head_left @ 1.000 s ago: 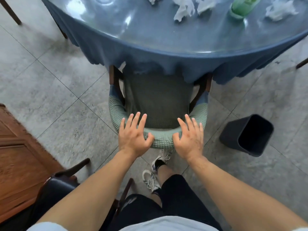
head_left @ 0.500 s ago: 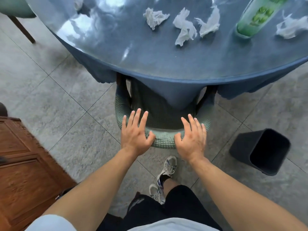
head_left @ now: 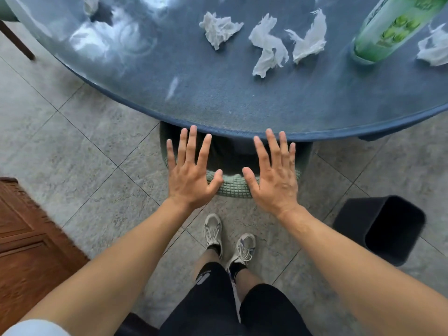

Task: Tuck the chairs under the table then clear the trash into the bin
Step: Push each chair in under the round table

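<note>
- head view: chair [head_left: 234, 189] nearly all under table [head_left: 242, 98], only its back rim shows.
- left hand [head_left: 190, 178] & right hand [head_left: 275, 183] flat on rim, fingers wide, holding nothing.
- tissues [head_left: 268, 46] lie ahead on table, bin [head_left: 380, 229] nearer right hand.

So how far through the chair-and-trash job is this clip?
Nearly done: the green chair sits mostly under the table. In hand: left hand and right hand rest flat on its backrest. Left: crumpled tissues and green bottle remain on top; the bin waits alongside.
</note>
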The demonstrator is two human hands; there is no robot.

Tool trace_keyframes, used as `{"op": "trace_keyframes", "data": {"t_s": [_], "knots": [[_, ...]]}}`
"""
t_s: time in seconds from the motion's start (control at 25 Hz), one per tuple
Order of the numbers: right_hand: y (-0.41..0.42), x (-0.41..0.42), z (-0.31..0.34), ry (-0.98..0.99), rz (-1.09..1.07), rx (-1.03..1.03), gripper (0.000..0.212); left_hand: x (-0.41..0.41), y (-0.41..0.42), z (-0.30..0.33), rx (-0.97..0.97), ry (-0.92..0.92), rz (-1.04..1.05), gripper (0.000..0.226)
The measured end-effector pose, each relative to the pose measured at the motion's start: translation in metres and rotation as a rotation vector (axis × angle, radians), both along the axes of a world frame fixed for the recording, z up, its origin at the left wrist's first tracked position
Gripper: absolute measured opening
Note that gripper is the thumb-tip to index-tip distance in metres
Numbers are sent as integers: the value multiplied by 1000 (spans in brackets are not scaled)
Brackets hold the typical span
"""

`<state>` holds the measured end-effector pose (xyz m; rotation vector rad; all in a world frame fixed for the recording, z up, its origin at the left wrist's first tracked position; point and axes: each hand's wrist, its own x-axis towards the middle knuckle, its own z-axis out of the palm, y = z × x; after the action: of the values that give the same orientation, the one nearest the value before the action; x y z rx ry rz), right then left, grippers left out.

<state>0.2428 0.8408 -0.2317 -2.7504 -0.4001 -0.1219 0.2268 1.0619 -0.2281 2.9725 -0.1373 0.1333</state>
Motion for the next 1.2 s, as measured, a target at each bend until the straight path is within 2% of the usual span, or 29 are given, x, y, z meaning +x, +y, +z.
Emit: {"op": "trace_keyframes", "data": {"t_s": [0.24, 0.44, 0.72, 0.88, 1.08, 1.2], "knots": [[13, 40, 0, 60, -98, 26, 83, 48, 16, 1, 46, -21, -140, 87], [24, 60, -2, 39, -188, 0, 77, 80, 14, 4, -128, 101, 160, 85], [37, 77, -2, -51, -299, 10, 65, 107, 20, 0, -25, 100, 52, 80], [36, 79, -2, -82, -294, 4, 69, 111, 22, 1, -3, 128, 40, 79], [37, 78, 3, 32, -278, -74, 70, 112, 20, 8, 13, 241, 73, 82], [36, 76, 18, 208, -233, -138, 77, 112, 20, 23, 48, 341, 48, 83]]}}
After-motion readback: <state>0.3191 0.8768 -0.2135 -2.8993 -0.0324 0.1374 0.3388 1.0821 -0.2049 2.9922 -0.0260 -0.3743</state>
